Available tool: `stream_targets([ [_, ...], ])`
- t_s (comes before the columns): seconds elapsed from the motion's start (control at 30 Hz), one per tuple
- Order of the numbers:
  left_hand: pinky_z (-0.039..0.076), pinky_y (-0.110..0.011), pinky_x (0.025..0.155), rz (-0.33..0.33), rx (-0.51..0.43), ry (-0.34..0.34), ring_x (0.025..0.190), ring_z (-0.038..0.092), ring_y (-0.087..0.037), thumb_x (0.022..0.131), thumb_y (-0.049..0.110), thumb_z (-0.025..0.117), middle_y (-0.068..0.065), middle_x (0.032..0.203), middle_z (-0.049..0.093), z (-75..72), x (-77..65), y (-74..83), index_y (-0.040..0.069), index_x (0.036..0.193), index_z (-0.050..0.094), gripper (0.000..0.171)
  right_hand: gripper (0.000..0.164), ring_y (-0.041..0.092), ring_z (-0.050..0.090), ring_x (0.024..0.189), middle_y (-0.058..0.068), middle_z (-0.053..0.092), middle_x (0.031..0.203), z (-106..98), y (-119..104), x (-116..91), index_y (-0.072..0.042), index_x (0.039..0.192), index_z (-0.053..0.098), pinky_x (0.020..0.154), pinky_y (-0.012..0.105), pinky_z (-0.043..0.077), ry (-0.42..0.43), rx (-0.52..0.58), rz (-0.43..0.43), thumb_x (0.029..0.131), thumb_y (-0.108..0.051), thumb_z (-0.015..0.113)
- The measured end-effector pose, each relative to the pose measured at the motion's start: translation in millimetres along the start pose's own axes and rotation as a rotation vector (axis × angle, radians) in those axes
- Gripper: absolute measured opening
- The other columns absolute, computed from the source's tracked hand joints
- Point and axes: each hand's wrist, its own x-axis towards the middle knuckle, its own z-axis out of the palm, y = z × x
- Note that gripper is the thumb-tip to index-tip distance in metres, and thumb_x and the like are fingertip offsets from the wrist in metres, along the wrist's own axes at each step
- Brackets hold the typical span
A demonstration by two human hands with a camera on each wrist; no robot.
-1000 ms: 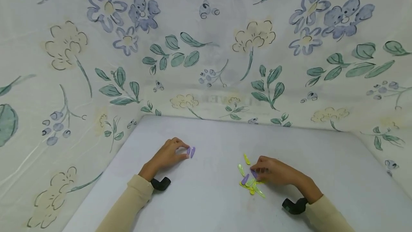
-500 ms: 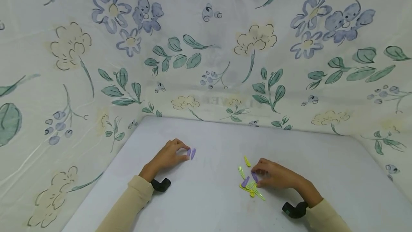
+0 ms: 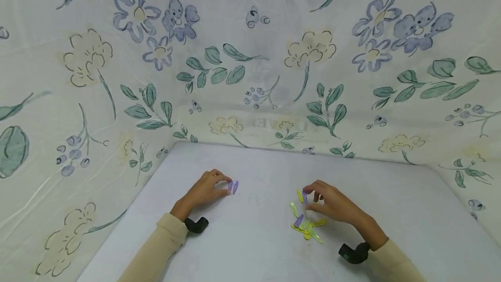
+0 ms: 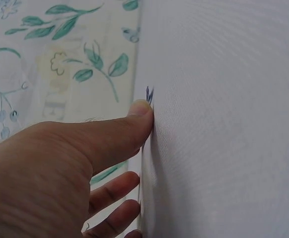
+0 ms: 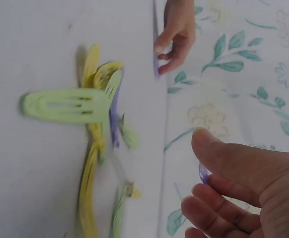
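Observation:
My left hand [image 3: 207, 189] pinches a purple snap hair clip [image 3: 230, 185] on the white tabletop, beside a second purple clip [image 3: 235, 187] standing nearly parallel. In the left wrist view, dark clip tips [image 4: 149, 94] poke out past the thumb, which hides most of them. Between thumb and index finger of my right hand [image 3: 332, 201] is another purple hair clip [image 5: 203, 172], held above the far side of a loose pile. That pile mixes pale green clips [image 5: 65, 106], yellow clips [image 5: 87, 193] and one purple clip [image 3: 298, 221].
A yellow clip [image 3: 299, 195] lies right by the right fingertips, at the pile's far end. Floral sheeting [image 3: 254, 77] walls the white table [image 3: 254, 247] at the back and sides. Black wrist mounts [image 3: 354, 253] hang below both wrists.
My right hand has lifted a purple clip from the pile and moved it away from me, uncovering a yellow clip. The left hand holds its place.

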Motion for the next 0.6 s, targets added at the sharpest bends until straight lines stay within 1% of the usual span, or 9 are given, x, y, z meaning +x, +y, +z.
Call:
stream_targets([
  [0.17, 0.044, -0.053, 0.103, 0.0, 0.001, -0.002, 0.123, 0.049, -0.028, 0.089, 0.035, 0.076, -0.005, 0.13, 0.057, 1.7, -3.1, -0.7, 0.023, 0.127, 0.069, 0.041, 0.04, 0.013, 0.061, 0.09, 0.007, 0.065, 0.111, 2.7, -10.8, 12.4, -0.005, 0.119, 0.064, 0.079, 0.035, 0.056, 0.008, 0.018, -0.044, 0.086, -0.021, 0.079],
  [0.37, 0.044, -0.051, 0.103, 0.002, 0.007, 0.002, 0.123, 0.049, -0.026, 0.089, 0.035, 0.076, -0.002, 0.13, 0.057, 2.1, -2.5, -4.0, 0.025, 0.126, 0.069, 0.039, 0.042, 0.015, 0.061, 0.09, 0.011, 0.065, 0.113, 7.4, -25.0, 33.7, -0.004, 0.121, 0.063, 0.083, 0.041, 0.056, 0.008, 0.098, -0.03, 0.086, -0.022, 0.079],
  [0.43, 0.044, -0.051, 0.103, 0.004, 0.006, 0.003, 0.123, 0.049, -0.026, 0.089, 0.035, 0.076, -0.002, 0.129, 0.057, 0.8, -2.1, -3.8, 0.026, 0.126, 0.069, 0.039, 0.042, 0.014, 0.061, 0.089, 0.013, 0.065, 0.113, 9.2, -29.7, 40.8, -0.004, 0.12, 0.063, 0.081, 0.039, 0.057, 0.006, 0.115, -0.027, 0.086, -0.022, 0.079],
  [0.5, 0.044, -0.051, 0.103, 0.007, 0.006, 0.003, 0.123, 0.049, -0.026, 0.089, 0.035, 0.076, -0.002, 0.129, 0.057, -0.4, -1.8, -2.7, 0.026, 0.126, 0.069, 0.039, 0.041, 0.013, 0.06, 0.086, 0.014, 0.065, 0.112, 11.0, -33.3, 47.6, -0.003, 0.119, 0.064, 0.077, 0.032, 0.056, 0.006, 0.115, -0.036, 0.086, -0.021, 0.08],
  [0.6, 0.043, -0.051, 0.104, 0.009, 0.011, -0.004, 0.124, 0.049, -0.026, 0.089, 0.035, 0.076, -0.002, 0.129, 0.057, -1.4, -1.0, -0.9, 0.025, 0.127, 0.068, 0.04, 0.041, 0.012, 0.059, 0.085, 0.014, 0.065, 0.11, 14.1, -38.1, 56.9, -0.002, 0.118, 0.064, 0.071, 0.023, 0.052, 0.004, 0.117, -0.027, 0.086, -0.021, 0.08],
])
